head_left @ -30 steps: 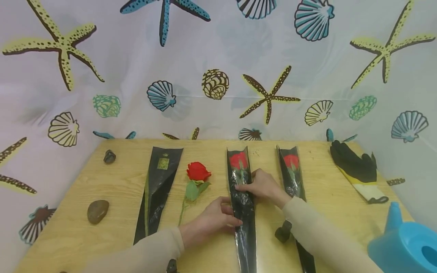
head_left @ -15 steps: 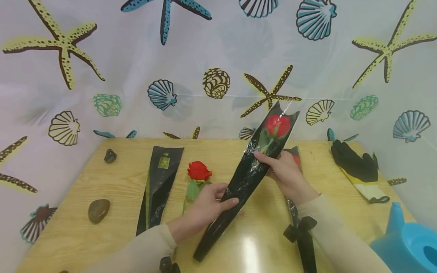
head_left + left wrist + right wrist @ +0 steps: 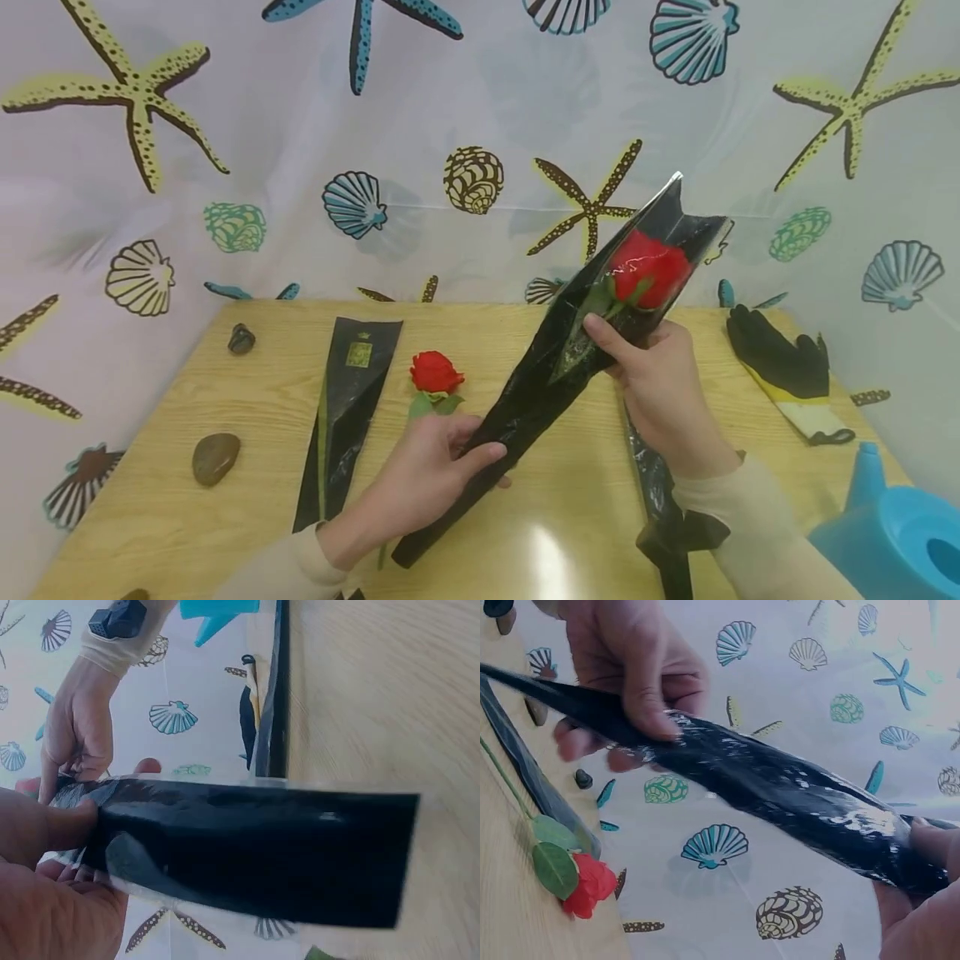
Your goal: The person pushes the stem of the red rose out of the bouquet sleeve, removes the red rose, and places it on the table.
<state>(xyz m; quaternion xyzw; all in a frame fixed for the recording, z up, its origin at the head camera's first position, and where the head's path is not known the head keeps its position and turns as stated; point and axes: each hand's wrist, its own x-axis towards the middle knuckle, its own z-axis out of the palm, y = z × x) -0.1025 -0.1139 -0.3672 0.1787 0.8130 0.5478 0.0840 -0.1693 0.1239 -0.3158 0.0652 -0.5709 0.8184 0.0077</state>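
We hold one sleeved rose [image 3: 649, 268] up off the table [image 3: 555, 517], tilted, tip low at 7 o'clock and bloom high at 1 o'clock.

Near end: our left hand [image 3: 423, 479] grips the narrow lower part of the black sleeve [image 3: 525, 400], thumb on top and fingers curled underneath – the left wrist view shows the same wrap-around hold. Farther up, our right hand [image 3: 660, 387] pinches the wider part just below the bloom, thumb on the front film, the other fingers behind it.

Handling, as we judge it: light; the film is thin, glossy and crinkly, likely slippery, and it will crease rather than resist. The bloom looks easily crushed, so hold at the stem, where both hands are now, not at the head.

Lying on the table, near to far: a second sleeved rose [image 3: 656, 492] at 5 o'clock, partly under the right forearm; a blue watering can [image 3: 892, 533] at 4 o'clock; a brown stone [image 3: 215, 457] at 8 o'clock; an empty sleeve [image 3: 341, 408] beside a bare rose [image 3: 435, 373] at 10 o'clock; a small dark stone [image 3: 241, 339] farther back; a black and yellow glove [image 3: 787, 375] at 2 o'clock.

Writing: the empty sleeve carries a small gold label near its top – too small to read.
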